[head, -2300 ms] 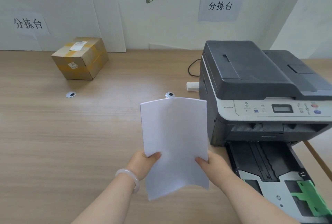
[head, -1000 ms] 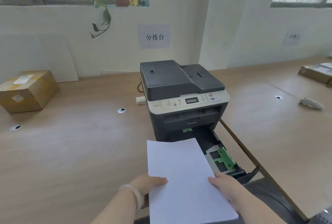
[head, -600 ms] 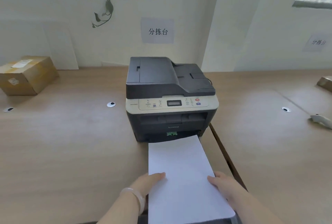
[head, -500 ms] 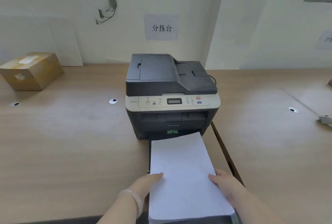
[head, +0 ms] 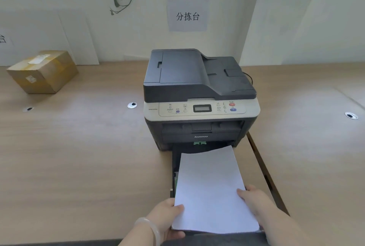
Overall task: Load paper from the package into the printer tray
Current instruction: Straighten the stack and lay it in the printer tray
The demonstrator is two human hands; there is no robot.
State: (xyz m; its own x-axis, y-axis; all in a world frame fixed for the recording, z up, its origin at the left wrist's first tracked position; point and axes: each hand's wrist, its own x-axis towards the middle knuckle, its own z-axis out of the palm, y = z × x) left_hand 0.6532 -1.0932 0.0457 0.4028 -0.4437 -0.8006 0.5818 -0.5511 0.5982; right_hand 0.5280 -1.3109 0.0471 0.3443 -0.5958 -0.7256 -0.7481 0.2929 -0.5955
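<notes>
A stack of white paper (head: 211, 188) lies flat over the pulled-out black tray (head: 174, 168) of the dark grey printer (head: 197, 87). The stack's far edge reaches the printer's front opening, where a green tab shows. My left hand (head: 167, 218) grips the near left corner of the stack, thumb on top. My right hand (head: 254, 200) holds the near right edge, thumb on the sheet. The paper covers most of the tray, so only the tray's left rim shows. No paper package is in view.
The printer stands on a long wooden table (head: 79, 157). A taped cardboard box (head: 42, 71) sits at the back left. Round cable grommets (head: 132, 105) dot the tabletop. A gap (head: 262, 168) between table sections runs along the tray's right side.
I have carried the paper from in front of me at the left of the printer to directly over its open tray. The stack has come down flat and forward toward the printer's slot.
</notes>
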